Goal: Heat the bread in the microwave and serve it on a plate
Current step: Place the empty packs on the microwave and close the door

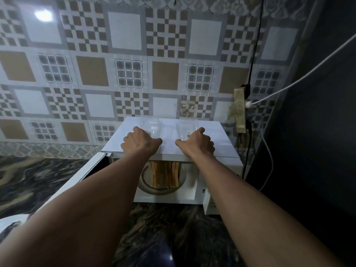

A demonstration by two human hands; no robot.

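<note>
A white microwave stands on the dark marble counter with its door swung open to the left. Inside, several slices of bread stand on the round turntable. Two clear glasses with barcode stickers stand on top of the microwave. My left hand curls round the base of the left glass. My right hand curls round the right glass. A white plate shows at the lower left edge, partly hidden by my left forearm.
The patterned tiled wall runs right behind the microwave. A black cable and a white cable hang at the right, beside a dark panel. The marble counter stretches to the left and front.
</note>
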